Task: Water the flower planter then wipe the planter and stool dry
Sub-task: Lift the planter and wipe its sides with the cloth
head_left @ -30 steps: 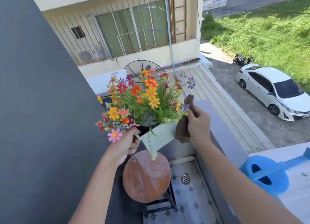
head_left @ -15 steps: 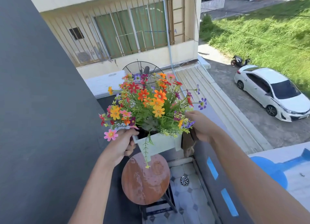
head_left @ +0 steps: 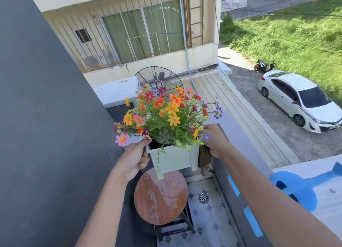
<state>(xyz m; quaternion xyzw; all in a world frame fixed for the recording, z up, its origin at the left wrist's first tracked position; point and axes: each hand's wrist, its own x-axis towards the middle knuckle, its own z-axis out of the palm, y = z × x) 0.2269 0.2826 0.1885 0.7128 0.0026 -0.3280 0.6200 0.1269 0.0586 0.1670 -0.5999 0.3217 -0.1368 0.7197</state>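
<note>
At the left, the left hand (head_left: 134,157) grips the left rim of the planter (head_left: 174,158), its fingers curled around the edge. The white planter, full of colourful flowers (head_left: 167,115), is held in the air above the round wooden stool (head_left: 160,195), whose seat looks wet and shiny. On the planter's right side, the right hand (head_left: 215,140) presses a brown cloth (head_left: 204,162) against the wall, its fingers closed on the cloth. At the far right, a blue watering can (head_left: 294,190) rests on the ledge.
</note>
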